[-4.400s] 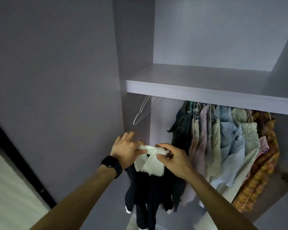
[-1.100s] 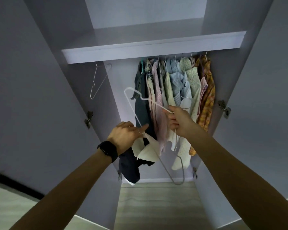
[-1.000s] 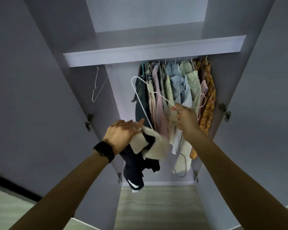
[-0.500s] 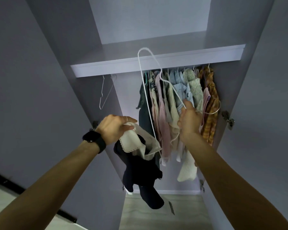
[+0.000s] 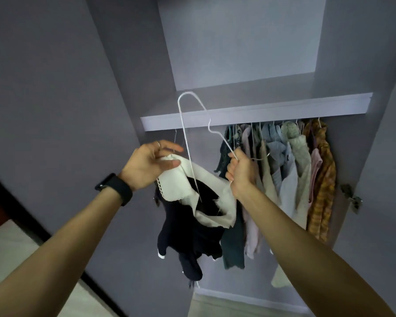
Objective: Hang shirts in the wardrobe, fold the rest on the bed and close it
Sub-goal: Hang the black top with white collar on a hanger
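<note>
Your left hand pinches one side of the white collar of the dark shirt, which dangles in front of the open wardrobe below the shelf. Only one arm of the wire hanger sits inside the neck, so a slack pinch could let the shirt slide off and drop. Your right hand is closed round the hanger's wire, and its free end could snag the hung shirts just beside it. The rail is hidden behind the shelf edge, the hanger's lower part is lost inside the shirt, and I cannot tell whether your right fingers also hold the collar.
</note>
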Tool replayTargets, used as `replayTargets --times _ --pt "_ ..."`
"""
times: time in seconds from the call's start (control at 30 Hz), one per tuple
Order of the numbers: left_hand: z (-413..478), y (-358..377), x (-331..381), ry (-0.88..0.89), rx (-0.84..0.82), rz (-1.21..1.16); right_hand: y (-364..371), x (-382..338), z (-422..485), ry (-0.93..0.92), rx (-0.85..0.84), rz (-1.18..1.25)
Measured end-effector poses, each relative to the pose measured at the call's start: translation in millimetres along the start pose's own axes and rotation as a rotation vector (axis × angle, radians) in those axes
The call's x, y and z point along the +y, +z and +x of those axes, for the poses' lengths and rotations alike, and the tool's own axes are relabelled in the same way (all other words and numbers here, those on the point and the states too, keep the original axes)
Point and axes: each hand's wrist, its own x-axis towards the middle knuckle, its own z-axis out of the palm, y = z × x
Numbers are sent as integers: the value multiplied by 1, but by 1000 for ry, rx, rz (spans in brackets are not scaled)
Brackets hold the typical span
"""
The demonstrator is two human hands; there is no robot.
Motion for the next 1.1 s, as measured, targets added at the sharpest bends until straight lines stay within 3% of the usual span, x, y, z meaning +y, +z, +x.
replayTargets --times 0.17,0.27,0.43,0.93,1.03,1.1 --pt "-3 -35 -10 -29 106 75 -11 38 3 -177 -70 -516" --pt "-5 -41 -20 -74 128 133 -19 39 9 -303 -134 -655" --pt "-3 -36 -32 -123 121 283 -37 17 21 -437 -66 -831" --pt "47 -6 -19 -5 105 364 -78 -37 18 -625 85 -967" --pt "54 2 -18 17 111 489 -81 -39 18 -627 134 -907" --pt "58 6 -16 -19 160 385 -80 -38 18 -641 101 -833"
